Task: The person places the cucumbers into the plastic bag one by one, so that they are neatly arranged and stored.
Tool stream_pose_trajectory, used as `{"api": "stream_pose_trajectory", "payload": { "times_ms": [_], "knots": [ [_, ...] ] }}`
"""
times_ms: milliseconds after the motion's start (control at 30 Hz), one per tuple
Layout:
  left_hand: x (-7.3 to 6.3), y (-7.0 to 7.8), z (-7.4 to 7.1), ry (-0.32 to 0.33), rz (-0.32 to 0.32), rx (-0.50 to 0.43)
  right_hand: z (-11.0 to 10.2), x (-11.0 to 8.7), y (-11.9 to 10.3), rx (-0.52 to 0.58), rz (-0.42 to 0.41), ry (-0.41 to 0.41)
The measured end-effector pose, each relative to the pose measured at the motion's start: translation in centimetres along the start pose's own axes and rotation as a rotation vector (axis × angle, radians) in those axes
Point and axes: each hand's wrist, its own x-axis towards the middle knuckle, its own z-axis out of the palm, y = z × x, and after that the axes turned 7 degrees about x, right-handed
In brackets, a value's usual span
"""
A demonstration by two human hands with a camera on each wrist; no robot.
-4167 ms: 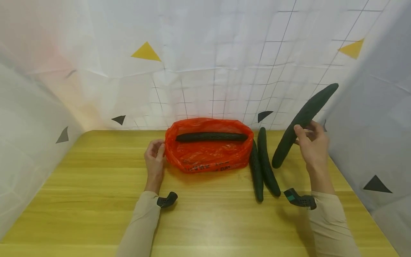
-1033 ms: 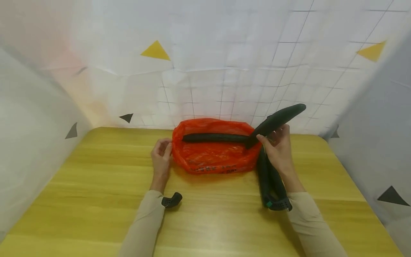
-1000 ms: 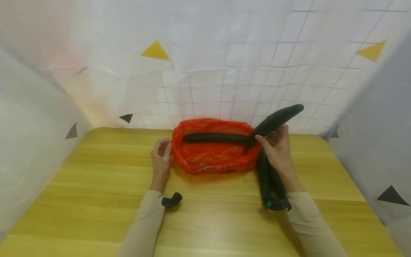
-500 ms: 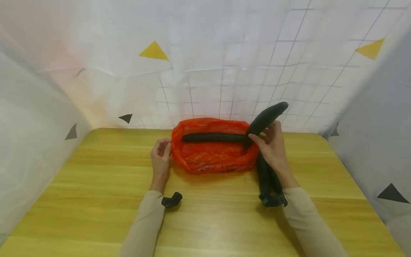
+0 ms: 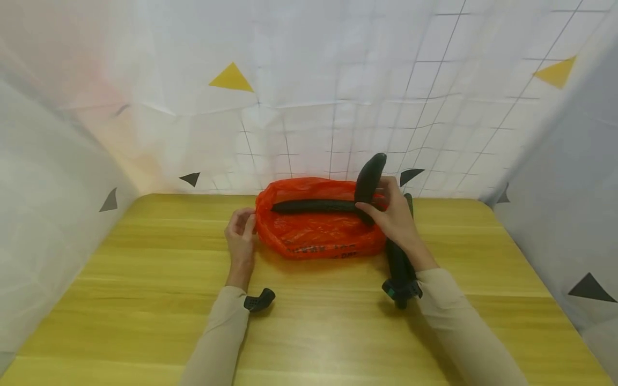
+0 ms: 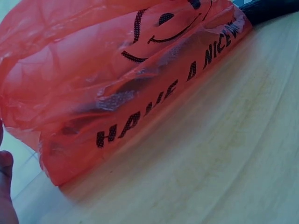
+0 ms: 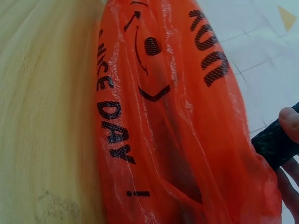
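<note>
The red plastic bag (image 5: 318,231) stands open-mouthed on the table, its printed side showing in the left wrist view. One dark green cucumber (image 5: 314,206) lies lengthwise inside it. At the bag's left end, my left hand (image 5: 240,236) has its fingers curled at the rim and pinches it. My right hand (image 5: 395,217) grips another cucumber (image 5: 370,174) between thumb and fingers. That cucumber stands tilted, its lower end inside the bag's right part and its upper end above the rim. In the right wrist view, the gripped cucumber (image 7: 273,145) shows behind the bag's edge.
Beside the bag's right end, cucumbers (image 5: 397,262) lie on the wooden table (image 5: 309,332), partly hidden under my right wrist and its black camera (image 5: 403,289). White sheeting (image 5: 309,134) with grid lines and triangles rises behind the table.
My right hand has moved left with its cucumber from the table's right side to the bag. The cucumber has swung more upright, its lower end now in the bag. My left hand stays at the rim.
</note>
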Motion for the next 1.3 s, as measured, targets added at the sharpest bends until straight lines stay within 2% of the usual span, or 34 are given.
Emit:
{"api": "stream_pose_trajectory", "payload": {
  "times_ms": [200, 467, 800, 967, 1300],
  "knots": [
    [0.1, -0.8, 0.0, 0.020, 0.013, -0.002, 0.8, 0.4, 0.5, -0.049, -0.047, -0.038],
    [0.2, -1.1, 0.0, 0.029, 0.075, -0.053, 1.8, 0.5, 0.5, -0.078, -0.058, -0.075],
    [0.3, -0.9, -0.2, 0.032, 0.027, -0.058, 3.2, 0.9, -0.1, -0.172, -0.029, -0.143],
    [0.4, -1.0, -0.3, 0.025, 0.024, -0.051, 3.6, 1.0, -0.2, -0.209, -0.016, -0.184],
    [0.3, -0.8, 0.0, 0.026, 0.026, -0.095, 4.9, 1.0, 0.2, -0.318, -0.014, -0.261]
  ]
}}
